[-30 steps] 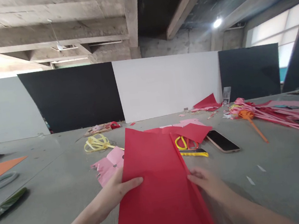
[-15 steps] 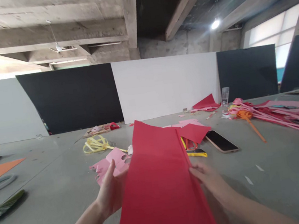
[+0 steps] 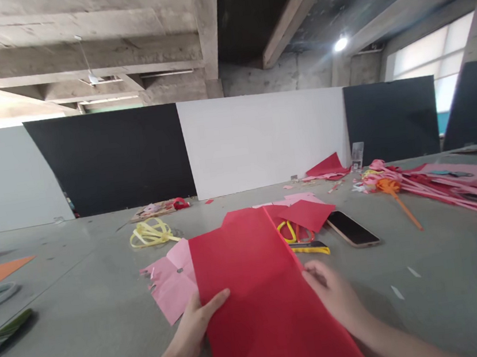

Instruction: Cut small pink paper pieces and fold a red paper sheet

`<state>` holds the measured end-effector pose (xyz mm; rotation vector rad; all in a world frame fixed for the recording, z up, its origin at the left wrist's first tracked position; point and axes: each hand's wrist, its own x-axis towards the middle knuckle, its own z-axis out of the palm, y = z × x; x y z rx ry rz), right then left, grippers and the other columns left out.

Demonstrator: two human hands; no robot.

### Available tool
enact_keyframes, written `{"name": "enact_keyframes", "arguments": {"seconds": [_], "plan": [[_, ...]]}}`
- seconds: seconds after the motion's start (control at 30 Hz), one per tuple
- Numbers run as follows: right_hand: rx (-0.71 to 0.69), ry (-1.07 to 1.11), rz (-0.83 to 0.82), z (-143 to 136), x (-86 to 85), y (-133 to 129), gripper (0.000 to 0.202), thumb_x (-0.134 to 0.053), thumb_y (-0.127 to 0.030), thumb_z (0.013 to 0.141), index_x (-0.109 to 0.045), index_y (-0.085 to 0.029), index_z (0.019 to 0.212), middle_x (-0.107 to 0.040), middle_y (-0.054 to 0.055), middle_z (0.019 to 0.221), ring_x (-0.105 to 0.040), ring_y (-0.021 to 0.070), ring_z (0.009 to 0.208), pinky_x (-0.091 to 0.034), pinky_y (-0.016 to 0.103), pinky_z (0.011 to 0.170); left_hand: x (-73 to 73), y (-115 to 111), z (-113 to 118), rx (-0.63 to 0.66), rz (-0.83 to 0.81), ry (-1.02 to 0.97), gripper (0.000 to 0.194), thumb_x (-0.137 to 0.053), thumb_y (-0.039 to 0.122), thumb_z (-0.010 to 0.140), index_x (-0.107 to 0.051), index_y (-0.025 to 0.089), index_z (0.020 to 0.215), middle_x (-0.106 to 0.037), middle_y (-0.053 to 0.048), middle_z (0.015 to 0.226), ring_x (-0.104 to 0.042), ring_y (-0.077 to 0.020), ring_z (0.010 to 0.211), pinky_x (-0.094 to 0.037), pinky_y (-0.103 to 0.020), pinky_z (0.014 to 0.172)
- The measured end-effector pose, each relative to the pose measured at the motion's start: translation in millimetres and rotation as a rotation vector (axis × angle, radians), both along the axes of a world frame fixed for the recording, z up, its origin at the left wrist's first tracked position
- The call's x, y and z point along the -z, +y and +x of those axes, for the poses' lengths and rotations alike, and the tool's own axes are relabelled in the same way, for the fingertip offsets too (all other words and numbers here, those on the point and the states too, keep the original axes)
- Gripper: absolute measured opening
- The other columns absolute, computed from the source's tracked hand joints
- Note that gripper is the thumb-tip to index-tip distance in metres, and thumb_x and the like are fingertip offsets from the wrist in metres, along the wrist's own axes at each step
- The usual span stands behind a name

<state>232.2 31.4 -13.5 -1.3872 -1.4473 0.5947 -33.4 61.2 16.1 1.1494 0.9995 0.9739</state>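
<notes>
A large red sheet [image 3: 256,292] with a fold along its right side lies low in front of me. My left hand [image 3: 197,322] grips its left edge, thumb on top and fingers beneath. At the right edge my right hand [image 3: 333,291] pinches the folded border, slightly blurred. Left of the sheet is a pink cut paper [image 3: 173,285] with small holes. Beyond the right edge are yellow-handled scissors [image 3: 287,232], a yellow and black cutter [image 3: 310,248] and a smaller red piece [image 3: 310,214].
A phone [image 3: 353,228] lies right of the cutter. An orange paper flower [image 3: 389,186] and pink strips [image 3: 445,199] are at the right. Yellow ribbon [image 3: 152,233] sits back left; a green-wrapped item [image 3: 8,334] and orange paper [image 3: 4,272] are far left. Upright panels [image 3: 268,140] stand behind.
The red sheet has come down flatter, its far end lower. My left hand has closed on its left edge, with the thumb now on top. My right hand stays at the right edge.
</notes>
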Motion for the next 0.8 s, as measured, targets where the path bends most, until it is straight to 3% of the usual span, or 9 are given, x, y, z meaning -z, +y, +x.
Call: {"name": "enact_keyframes", "arguments": {"seconds": [0.17, 0.3, 0.4, 0.5, 0.6, 0.7, 0.8], "plan": [[-0.001, 0.018, -0.015, -4, 1.3, -1, 0.023, -0.039, -0.039, 0.080, -0.050, -0.020, 0.078, -0.064, 0.006, 0.076, -0.062, 0.0213, 0.074, -0.046, 0.030, 0.066, 9.3, -5, 0, 0.047, 0.085, -0.045, 0.051, -0.075, 0.031, 0.063, -0.058, 0.018, 0.109, -0.063, -0.009, 0.109, -0.058, -0.0304, 0.098, -0.049, -0.038, 0.081], [-0.063, 0.024, -0.042, -7, 5.1, -2, 0.021, -0.040, -0.037, 0.081, -0.051, -0.020, 0.080, -0.064, 0.007, 0.078, -0.062, 0.0215, 0.077, -0.047, 0.030, 0.068, 13.5, 2, -3, -0.032, 0.231, 0.041, 0.041, -0.073, 0.032, 0.065, -0.061, 0.016, 0.100, -0.065, -0.008, 0.104, -0.060, -0.0303, 0.095, -0.049, -0.038, 0.082], [-0.038, -0.059, -0.031, -1, -1.4, 6, 0.023, -0.037, -0.038, 0.083, -0.052, -0.020, 0.084, -0.065, 0.006, 0.081, -0.062, 0.0201, 0.075, -0.047, 0.029, 0.066, 14.3, 7, -7, -0.070, 0.259, 0.077, 0.033, -0.072, 0.033, 0.065, -0.064, 0.015, 0.092, -0.068, -0.008, 0.098, -0.061, -0.0315, 0.091, -0.050, -0.039, 0.079], [0.055, -0.183, -0.013, 16, -15.4, 33, 0.020, -0.039, -0.035, 0.083, -0.052, -0.020, 0.084, -0.063, 0.005, 0.078, -0.061, 0.0194, 0.070, -0.045, 0.030, 0.066, 13.7, 9, -8, -0.120, 0.265, 0.086, 0.031, -0.072, 0.034, 0.065, -0.065, 0.016, 0.089, -0.069, -0.007, 0.095, -0.062, -0.0312, 0.090, -0.050, -0.038, 0.078], [0.121, -0.274, -0.019, 38, -27.6, 71, 0.005, -0.053, -0.023, 0.076, -0.054, -0.019, 0.074, -0.061, 0.006, 0.080, -0.057, 0.0210, 0.080, -0.041, 0.034, 0.075, 13.1, 8, -8, -0.136, 0.264, 0.089, 0.032, -0.072, 0.034, 0.064, -0.065, 0.015, 0.088, -0.069, -0.007, 0.094, -0.062, -0.0314, 0.089, -0.050, -0.038, 0.077], [0.127, -0.317, -0.085, 47, -33.7, 103, 0.014, -0.056, -0.025, 0.080, -0.055, -0.015, 0.070, -0.059, 0.002, 0.078, -0.056, 0.0178, 0.079, -0.041, 0.037, 0.077, 12.9, 8, -7, -0.124, 0.262, 0.087, 0.031, -0.073, 0.033, 0.063, -0.066, 0.015, 0.086, -0.069, -0.008, 0.093, -0.062, -0.0320, 0.088, -0.050, -0.039, 0.077], [0.076, -0.290, -0.134, 38, -35.7, 121, 0.022, -0.052, -0.033, 0.084, -0.057, -0.014, 0.075, -0.060, 0.001, 0.081, -0.056, 0.0159, 0.079, -0.043, 0.037, 0.076, 12.7, 7, -6, -0.125, 0.256, 0.079, 0.030, -0.073, 0.032, 0.063, -0.067, 0.015, 0.086, -0.068, -0.009, 0.095, -0.061, -0.0323, 0.090, -0.050, -0.040, 0.078]]}}
